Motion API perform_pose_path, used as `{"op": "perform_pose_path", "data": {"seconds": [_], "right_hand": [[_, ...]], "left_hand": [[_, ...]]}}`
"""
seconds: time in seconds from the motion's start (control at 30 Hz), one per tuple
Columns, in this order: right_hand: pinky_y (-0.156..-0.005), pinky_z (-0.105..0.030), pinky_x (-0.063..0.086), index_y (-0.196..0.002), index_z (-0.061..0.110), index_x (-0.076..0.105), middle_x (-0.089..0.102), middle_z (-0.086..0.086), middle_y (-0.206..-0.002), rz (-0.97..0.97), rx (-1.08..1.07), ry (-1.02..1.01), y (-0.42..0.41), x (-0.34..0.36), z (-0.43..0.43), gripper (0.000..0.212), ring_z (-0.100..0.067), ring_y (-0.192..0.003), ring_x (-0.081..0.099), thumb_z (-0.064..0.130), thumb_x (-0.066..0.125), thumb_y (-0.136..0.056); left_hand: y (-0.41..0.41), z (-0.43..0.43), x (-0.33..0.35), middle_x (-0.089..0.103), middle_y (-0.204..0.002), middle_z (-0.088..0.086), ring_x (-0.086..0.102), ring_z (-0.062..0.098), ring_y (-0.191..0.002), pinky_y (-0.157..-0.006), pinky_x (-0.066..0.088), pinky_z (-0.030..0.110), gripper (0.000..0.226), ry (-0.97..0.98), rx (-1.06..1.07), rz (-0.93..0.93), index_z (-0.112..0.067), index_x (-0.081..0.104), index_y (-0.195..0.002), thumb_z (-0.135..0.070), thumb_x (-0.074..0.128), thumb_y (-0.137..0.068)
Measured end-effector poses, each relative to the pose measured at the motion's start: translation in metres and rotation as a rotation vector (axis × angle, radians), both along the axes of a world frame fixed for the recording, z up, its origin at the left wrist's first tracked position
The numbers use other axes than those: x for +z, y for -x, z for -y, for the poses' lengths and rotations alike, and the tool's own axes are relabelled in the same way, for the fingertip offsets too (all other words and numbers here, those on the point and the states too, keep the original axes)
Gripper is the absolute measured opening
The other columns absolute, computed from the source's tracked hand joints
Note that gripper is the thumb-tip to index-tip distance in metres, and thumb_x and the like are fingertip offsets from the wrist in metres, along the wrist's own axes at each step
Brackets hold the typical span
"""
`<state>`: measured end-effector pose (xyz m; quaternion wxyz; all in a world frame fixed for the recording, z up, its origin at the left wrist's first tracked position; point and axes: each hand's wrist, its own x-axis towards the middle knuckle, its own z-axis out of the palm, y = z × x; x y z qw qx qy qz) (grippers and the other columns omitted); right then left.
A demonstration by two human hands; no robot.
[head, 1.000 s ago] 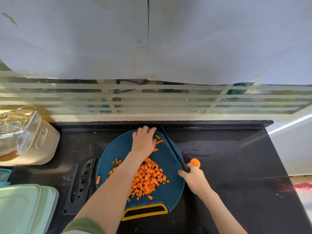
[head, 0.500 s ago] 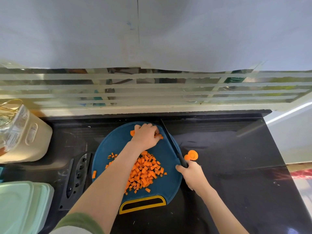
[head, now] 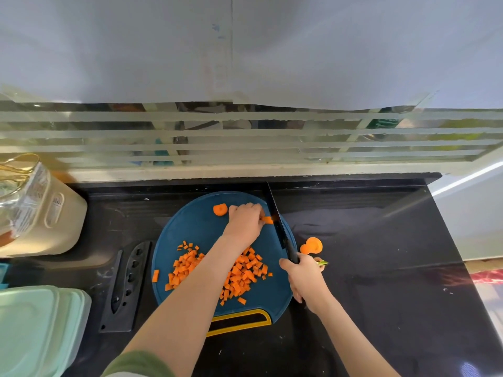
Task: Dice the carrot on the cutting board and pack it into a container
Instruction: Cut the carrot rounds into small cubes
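Left hand (head: 245, 219): fingers curled, pinning a carrot strip (head: 268, 219) at the far side of the cutting board (head: 190, 227), just beside the knife (head: 277, 213).
Right hand (head: 304, 278): wrapped round the knife handle.
Carrot: diced pile (head: 239, 270) mid-board; 1 slice (head: 220, 209) beyond the left hand; rounds (head: 311, 245) off-board on the bench (head: 367, 254).
Handling: stiff, light, likely to roll; best pinned flat-side down, fingertips tucked.
Container (head: 40, 330): lower left, well apart.

Glossy black countertop (head: 367, 254), plastic cutting board (head: 196, 229)
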<state>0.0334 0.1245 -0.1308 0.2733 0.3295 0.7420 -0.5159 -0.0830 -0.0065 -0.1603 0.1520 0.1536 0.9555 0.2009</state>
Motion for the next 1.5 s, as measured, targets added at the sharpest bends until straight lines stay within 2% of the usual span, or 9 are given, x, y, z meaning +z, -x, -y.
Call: {"op": "perform_pose_path", "data": {"seconds": [0.17, 0.33, 0.5, 0.7, 0.83, 0.97, 1.17, 1.4, 1.5], "right_hand": [[-0.039, -0.023, 0.037, -0.085, 0.015, 0.050, 0.044, -0.008, -0.064, 0.008, 0.036, -0.043, 0.000, -0.001, 0.006, 0.015, -0.010, -0.036, 0.039, 0.023, 0.053, -0.097], [-0.048, -0.021, 0.037, -0.080, 0.014, 0.050, 0.048, -0.003, -0.066, 0.036, 0.090, -0.159, 0.005, -0.006, 0.013, 0.018, -0.012, -0.054, 0.047, 0.018, 0.048, -0.097], [-0.046, -0.022, 0.039, -0.094, 0.009, 0.046, 0.051, -0.005, -0.075, 0.153, 0.066, -0.210, 0.011, -0.014, 0.019, 0.011, -0.016, -0.060, 0.053, 0.020, 0.048, -0.097], [-0.042, -0.023, 0.040, -0.084, 0.013, 0.041, 0.048, -0.008, -0.073, 0.265, 0.025, -0.169, 0.017, -0.008, 0.019, 0.017, -0.018, -0.051, 0.049, 0.022, 0.047, -0.097], [-0.042, -0.023, 0.032, -0.085, 0.013, 0.048, 0.040, -0.006, -0.067, 0.185, -0.048, -0.075, 0.011, 0.001, 0.013, 0.013, -0.014, -0.047, 0.037, 0.019, 0.050, -0.096], [-0.043, -0.023, 0.032, -0.086, 0.013, 0.052, 0.042, -0.004, -0.064, 0.080, -0.036, -0.056, 0.002, 0.007, 0.012, 0.010, -0.012, -0.048, 0.038, 0.017, 0.050, -0.095], [-0.042, -0.021, 0.033, -0.079, 0.015, 0.049, 0.041, -0.002, -0.064, 0.047, 0.025, -0.074, -0.005, 0.013, 0.018, 0.017, -0.012, -0.049, 0.039, 0.016, 0.049, -0.096], [-0.044, -0.022, 0.042, -0.091, 0.011, 0.046, 0.050, -0.005, -0.071, 0.154, 0.117, -0.180, 0.003, 0.003, 0.019, 0.011, -0.015, -0.052, 0.051, 0.019, 0.046, -0.098], [-0.040, -0.024, 0.039, -0.091, 0.009, 0.045, 0.051, -0.007, -0.073, 0.231, 0.132, -0.219, 0.005, -0.003, 0.021, 0.012, -0.018, -0.053, 0.053, 0.019, 0.044, -0.098]], "left_hand": [[-0.002, 0.001, -0.002, 0.057, -0.111, 0.002, 0.049, 0.022, -0.110, -0.087, 0.025, 0.033, 0.021, 0.017, 0.009, -0.053, -0.016, 0.058, -0.113, -0.027, 0.052, -0.096], [-0.001, 0.000, -0.001, 0.057, -0.109, 0.003, 0.049, 0.022, -0.108, -0.087, 0.024, 0.032, 0.017, 0.014, -0.020, -0.075, -0.014, 0.058, -0.108, -0.023, 0.050, -0.096], [-0.005, 0.000, -0.005, 0.056, -0.110, 0.004, 0.048, 0.022, -0.109, -0.090, 0.025, 0.032, 0.016, 0.052, -0.049, -0.086, -0.012, 0.056, -0.108, -0.019, 0.049, -0.097], [-0.009, 0.002, -0.007, 0.055, -0.112, 0.002, 0.048, 0.021, -0.111, -0.092, 0.025, 0.033, 0.019, 0.065, -0.048, -0.074, -0.014, 0.056, -0.112, -0.024, 0.048, -0.097], [-0.013, 0.002, -0.001, 0.054, -0.114, 0.002, 0.046, 0.021, -0.112, -0.092, 0.026, 0.035, 0.025, -0.015, 0.007, -0.010, -0.016, 0.056, -0.115, -0.031, 0.052, -0.095], [-0.017, 0.009, 0.003, 0.054, -0.113, 0.004, 0.046, 0.022, -0.112, -0.091, 0.027, 0.036, 0.021, -0.116, 0.135, 0.004, -0.016, 0.059, -0.114, -0.022, 0.049, -0.097], [-0.020, 0.016, 0.005, 0.057, -0.109, 0.005, 0.049, 0.022, -0.105, -0.086, 0.028, 0.036, 0.022, -0.120, 0.225, -0.027, -0.014, 0.063, -0.108, -0.018, 0.044, -0.097], [-0.022, 0.019, 0.003, 0.057, -0.108, 0.003, 0.049, 0.021, -0.103, -0.080, 0.026, 0.034, 0.022, -0.097, 0.229, -0.015, -0.016, 0.062, -0.107, -0.020, 0.044, -0.097], [-0.023, 0.018, 0.003, 0.056, -0.107, 0.002, 0.049, 0.021, -0.104, -0.083, 0.027, 0.035, 0.019, -0.097, 0.229, 0.001, -0.017, 0.061, -0.108, -0.023, 0.047, -0.097]]}}
